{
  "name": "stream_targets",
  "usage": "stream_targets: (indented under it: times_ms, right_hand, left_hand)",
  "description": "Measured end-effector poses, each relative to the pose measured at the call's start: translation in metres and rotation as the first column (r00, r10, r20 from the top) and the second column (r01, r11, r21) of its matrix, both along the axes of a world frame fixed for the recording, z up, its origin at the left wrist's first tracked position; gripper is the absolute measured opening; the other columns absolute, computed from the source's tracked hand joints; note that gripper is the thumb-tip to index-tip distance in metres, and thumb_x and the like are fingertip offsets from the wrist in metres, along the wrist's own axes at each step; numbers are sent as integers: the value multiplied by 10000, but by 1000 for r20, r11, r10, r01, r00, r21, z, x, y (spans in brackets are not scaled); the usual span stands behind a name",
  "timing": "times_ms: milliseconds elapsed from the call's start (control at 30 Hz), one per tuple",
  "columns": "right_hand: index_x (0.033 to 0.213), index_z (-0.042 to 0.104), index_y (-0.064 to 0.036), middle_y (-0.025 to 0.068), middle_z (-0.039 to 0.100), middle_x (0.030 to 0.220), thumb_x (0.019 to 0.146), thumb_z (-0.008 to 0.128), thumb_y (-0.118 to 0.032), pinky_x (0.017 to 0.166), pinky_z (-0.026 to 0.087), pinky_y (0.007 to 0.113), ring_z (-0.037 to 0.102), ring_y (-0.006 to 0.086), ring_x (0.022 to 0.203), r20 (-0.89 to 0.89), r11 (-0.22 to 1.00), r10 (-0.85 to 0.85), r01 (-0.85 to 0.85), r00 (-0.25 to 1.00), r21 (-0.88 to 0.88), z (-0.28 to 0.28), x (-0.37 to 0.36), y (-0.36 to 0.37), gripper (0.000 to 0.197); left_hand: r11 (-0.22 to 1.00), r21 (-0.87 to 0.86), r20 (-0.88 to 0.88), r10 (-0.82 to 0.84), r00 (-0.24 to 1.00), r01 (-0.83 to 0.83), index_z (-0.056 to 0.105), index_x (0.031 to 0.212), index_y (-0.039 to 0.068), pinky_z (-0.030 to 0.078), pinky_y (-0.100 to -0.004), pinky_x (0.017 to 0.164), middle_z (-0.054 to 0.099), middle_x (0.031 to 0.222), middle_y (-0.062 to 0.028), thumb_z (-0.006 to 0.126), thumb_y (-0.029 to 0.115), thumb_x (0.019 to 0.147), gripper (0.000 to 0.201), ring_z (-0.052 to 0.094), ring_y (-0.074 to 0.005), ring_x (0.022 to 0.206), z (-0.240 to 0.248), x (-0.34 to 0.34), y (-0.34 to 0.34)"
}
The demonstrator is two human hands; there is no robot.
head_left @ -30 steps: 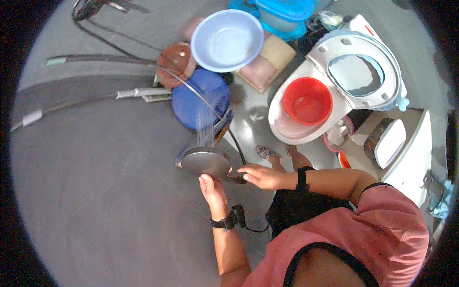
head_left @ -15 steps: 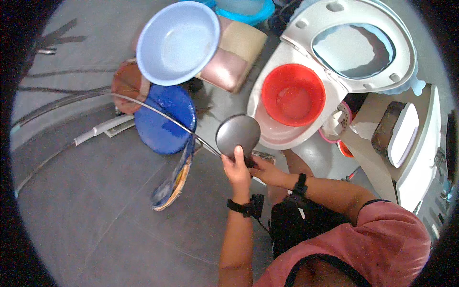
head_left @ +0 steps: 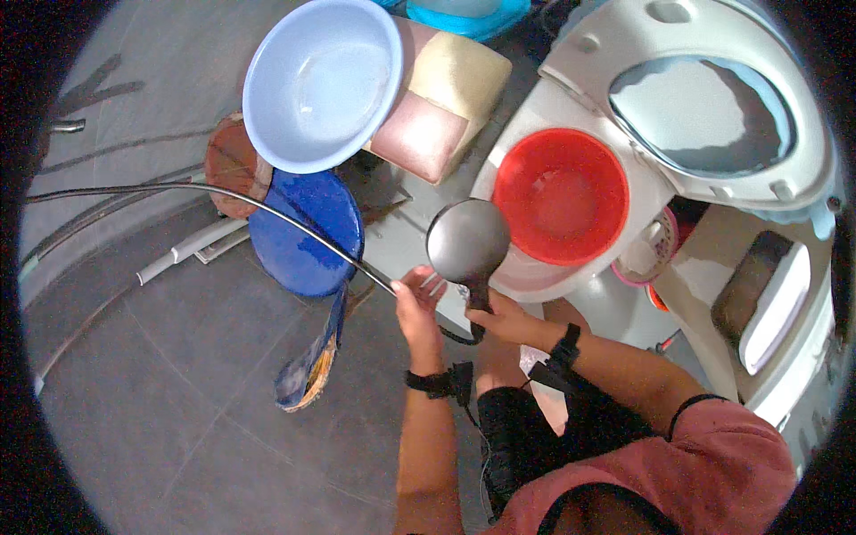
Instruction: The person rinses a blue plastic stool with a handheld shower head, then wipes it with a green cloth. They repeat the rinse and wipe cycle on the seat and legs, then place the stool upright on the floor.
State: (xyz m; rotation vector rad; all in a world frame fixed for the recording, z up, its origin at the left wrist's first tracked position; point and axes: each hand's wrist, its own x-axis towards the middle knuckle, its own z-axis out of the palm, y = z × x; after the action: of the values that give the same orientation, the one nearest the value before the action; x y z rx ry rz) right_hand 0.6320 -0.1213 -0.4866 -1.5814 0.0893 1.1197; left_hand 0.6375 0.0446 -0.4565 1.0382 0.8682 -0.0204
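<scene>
My right hand (head_left: 508, 323) is closed round the handle of a grey shower head (head_left: 466, 239), whose round end tilts up in front of me. From the left a thin metal shower hose (head_left: 294, 223) runs in to my left hand (head_left: 421, 303) and passes behind it. A dark loop of it shows again below, curving up to the handle. My left hand is raised beside the shower head, its fingers apart. Just beyond the shower head a red basin (head_left: 562, 198) holds water and sits over the toilet bowl (head_left: 526, 283).
A light blue basin (head_left: 323, 85) rests beside a pink-and-cream padded stool (head_left: 437, 107). Below it lie a wet blue lid (head_left: 308, 234) and a brush-like bundle (head_left: 308, 379). The raised toilet seat (head_left: 704, 178) and a pink basket (head_left: 649, 254) are on the right.
The shower head has moved right and slightly up. My left hand has come away from it, its fingers spreading, while my right hand keeps the handle.
</scene>
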Motion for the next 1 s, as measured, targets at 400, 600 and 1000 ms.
stream_targets:
  times_ms: [400,600,1000]
  right_hand:
    - [1172,534,-5,92,635,1044,848,675,-161,848,491,336,594,181,963,-42,936,-351,352,935,18,-40,24,-15,386]
    - [937,457,-77,53,527,835,839,601,36,751,465,332,547,180,787,52,871,-473,459,879,176,-24,38,-20,208]
    - [963,467,-111,88,551,820,821,675,-25,792,515,435,579,233,806,-176,673,-511,519,841,526,-43,98,-39,267]
  left_hand:
    - [919,254,-425,-175,888,303,530,1246,52,481,-375,828,565,1083,-70,590,304,912,423,536,-197,961,-199,105,90]
    - [702,444,-543,-284,790,557,538,1277,-8,463,-385,911,604,1210,-226,604,342,871,540,568,-326,1145,-271,131,117]
    - [-263,495,-841,-384,381,828,556,1267,58,446,-423,933,596,1228,-194,555,400,875,520,556,-387,1135,-428,253,204]
